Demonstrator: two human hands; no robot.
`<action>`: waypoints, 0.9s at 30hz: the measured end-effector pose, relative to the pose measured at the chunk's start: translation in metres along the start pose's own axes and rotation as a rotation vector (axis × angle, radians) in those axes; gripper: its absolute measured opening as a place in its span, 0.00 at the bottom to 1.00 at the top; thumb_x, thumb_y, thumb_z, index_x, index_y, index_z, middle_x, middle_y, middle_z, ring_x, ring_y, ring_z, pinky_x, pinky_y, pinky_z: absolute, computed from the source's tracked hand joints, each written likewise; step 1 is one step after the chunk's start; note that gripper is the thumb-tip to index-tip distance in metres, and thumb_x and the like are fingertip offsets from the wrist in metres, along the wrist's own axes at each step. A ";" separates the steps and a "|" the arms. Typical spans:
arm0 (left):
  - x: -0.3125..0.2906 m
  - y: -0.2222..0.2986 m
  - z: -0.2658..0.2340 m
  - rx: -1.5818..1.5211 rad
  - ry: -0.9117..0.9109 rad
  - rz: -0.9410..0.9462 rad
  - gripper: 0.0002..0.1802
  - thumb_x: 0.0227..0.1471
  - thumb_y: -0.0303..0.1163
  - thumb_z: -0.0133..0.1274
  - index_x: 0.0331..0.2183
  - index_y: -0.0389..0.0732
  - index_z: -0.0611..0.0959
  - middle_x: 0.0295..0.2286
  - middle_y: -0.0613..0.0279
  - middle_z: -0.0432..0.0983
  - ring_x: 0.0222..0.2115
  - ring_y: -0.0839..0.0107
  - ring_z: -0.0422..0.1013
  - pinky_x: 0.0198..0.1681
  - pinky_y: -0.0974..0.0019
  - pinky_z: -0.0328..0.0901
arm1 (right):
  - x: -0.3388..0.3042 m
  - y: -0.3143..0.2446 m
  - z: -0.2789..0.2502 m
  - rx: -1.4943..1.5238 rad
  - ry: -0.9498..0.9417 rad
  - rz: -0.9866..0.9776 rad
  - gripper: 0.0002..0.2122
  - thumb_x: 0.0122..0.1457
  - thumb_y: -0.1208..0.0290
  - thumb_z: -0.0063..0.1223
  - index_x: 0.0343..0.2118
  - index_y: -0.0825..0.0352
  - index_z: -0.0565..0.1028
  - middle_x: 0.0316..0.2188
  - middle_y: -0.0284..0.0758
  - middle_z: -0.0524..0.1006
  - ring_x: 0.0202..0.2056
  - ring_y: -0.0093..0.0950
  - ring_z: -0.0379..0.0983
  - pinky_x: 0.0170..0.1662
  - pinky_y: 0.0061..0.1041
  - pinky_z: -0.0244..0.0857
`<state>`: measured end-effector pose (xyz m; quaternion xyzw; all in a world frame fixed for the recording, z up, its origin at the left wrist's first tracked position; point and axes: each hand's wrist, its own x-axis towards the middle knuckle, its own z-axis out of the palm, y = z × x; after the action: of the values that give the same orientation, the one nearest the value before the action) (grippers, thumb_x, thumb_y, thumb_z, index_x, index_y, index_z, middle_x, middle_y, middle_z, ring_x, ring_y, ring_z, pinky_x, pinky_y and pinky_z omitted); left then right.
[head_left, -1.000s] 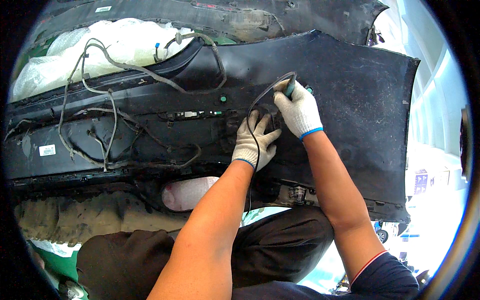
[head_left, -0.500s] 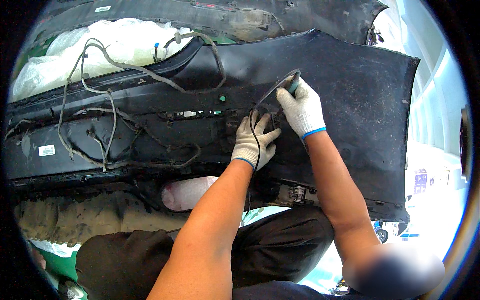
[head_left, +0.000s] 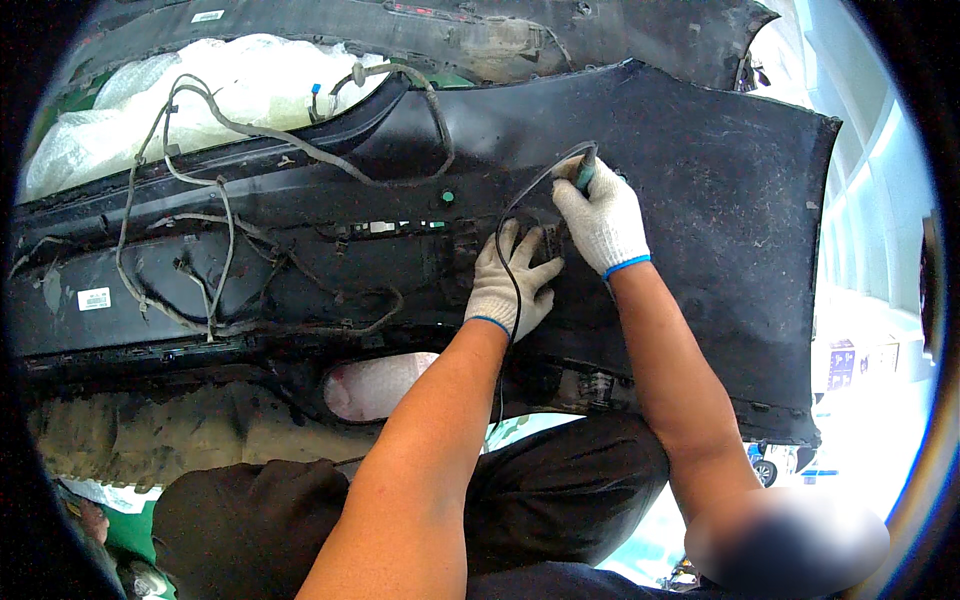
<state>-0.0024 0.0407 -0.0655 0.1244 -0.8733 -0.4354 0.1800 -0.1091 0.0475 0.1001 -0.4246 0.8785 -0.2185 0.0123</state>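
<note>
A large black car bumper [head_left: 720,230] lies inside-up across my lap. My right hand [head_left: 604,222], in a white knit glove with a blue cuff, grips a thin green-handled tool [head_left: 583,172] whose black cord [head_left: 515,225] loops up and back down over my left wrist. The tool's tip is hidden behind my fingers, pressed against the bumper's inner face. My left hand [head_left: 512,280], gloved the same way, lies flat with spread fingers on the bumper just left of the tool.
A grey wiring harness [head_left: 215,210] trails over the bumper's left half, near a white sticker [head_left: 94,298]. White plastic wrap [head_left: 240,90] and another dark panel [head_left: 480,30] lie beyond. My dark trousers [head_left: 560,490] are below.
My right hand has shifted slightly down and left with the tool, closing in toward my left hand. The left hand has stayed flat on the bumper.
</note>
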 end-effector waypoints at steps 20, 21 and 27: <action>-0.001 0.005 -0.003 0.026 0.032 -0.017 0.29 0.54 0.45 0.65 0.59 0.66 0.87 0.73 0.52 0.61 0.76 0.42 0.49 0.79 0.37 0.44 | 0.001 0.004 0.001 0.025 -0.003 0.040 0.08 0.65 0.70 0.62 0.44 0.64 0.83 0.35 0.40 0.86 0.39 0.33 0.84 0.48 0.32 0.76; -0.001 0.004 -0.002 0.025 0.033 -0.015 0.29 0.54 0.45 0.65 0.59 0.66 0.87 0.73 0.52 0.61 0.76 0.42 0.50 0.79 0.37 0.45 | 0.001 0.004 0.001 0.030 -0.004 0.041 0.08 0.65 0.70 0.62 0.44 0.64 0.83 0.35 0.40 0.86 0.39 0.33 0.84 0.48 0.32 0.76; -0.001 0.003 0.000 0.016 0.062 -0.005 0.28 0.53 0.44 0.66 0.57 0.65 0.88 0.73 0.52 0.62 0.76 0.42 0.51 0.78 0.37 0.47 | 0.001 0.005 0.001 0.013 -0.008 0.041 0.08 0.65 0.70 0.62 0.44 0.64 0.83 0.35 0.40 0.86 0.39 0.33 0.85 0.48 0.33 0.76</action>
<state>-0.0022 0.0429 -0.0635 0.1413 -0.8704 -0.4246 0.2051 -0.1130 0.0489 0.0976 -0.4073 0.8855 -0.2223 0.0231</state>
